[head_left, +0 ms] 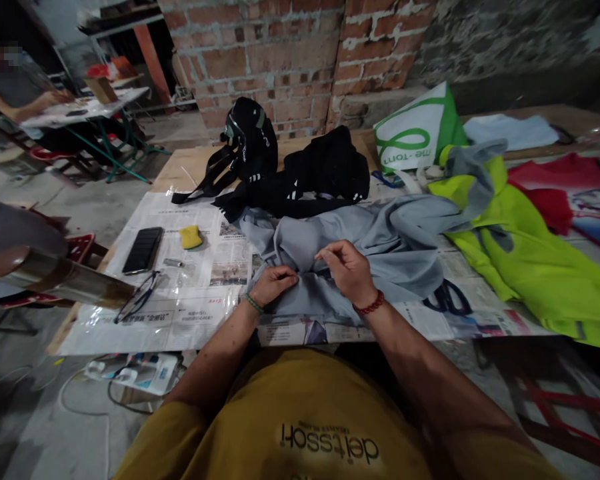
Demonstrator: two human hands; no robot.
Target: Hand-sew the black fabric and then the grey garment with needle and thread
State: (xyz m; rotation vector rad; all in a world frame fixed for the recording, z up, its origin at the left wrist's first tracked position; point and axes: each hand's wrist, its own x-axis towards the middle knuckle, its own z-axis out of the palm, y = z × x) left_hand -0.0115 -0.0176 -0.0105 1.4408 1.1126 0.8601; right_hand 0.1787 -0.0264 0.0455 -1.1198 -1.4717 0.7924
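A grey cloth garment (400, 233) lies bunched across the newspaper-covered table in front of me. My left hand (274, 284) is closed on it, thumb and fingers pinching a fold near the garment's lower left. Just to the right and a little higher, my right hand (349, 268) hovers over the cloth with thumb and forefinger pressed together. Whatever may be between those fingertips is too small to make out. Dark-handled scissors (448, 297) lie by the garment's lower right edge, partly under it.
Left on the newspaper (180, 313) are a black phone (143, 251), a yellow sponge (191, 237), glasses (139, 297) and a tall flask (60, 277). Black bag (253, 137), black clothing (330, 163), green-white bag (417, 133) stand behind; a neon-yellow garment (535, 240) lies right. A person (15, 87) sits far left.
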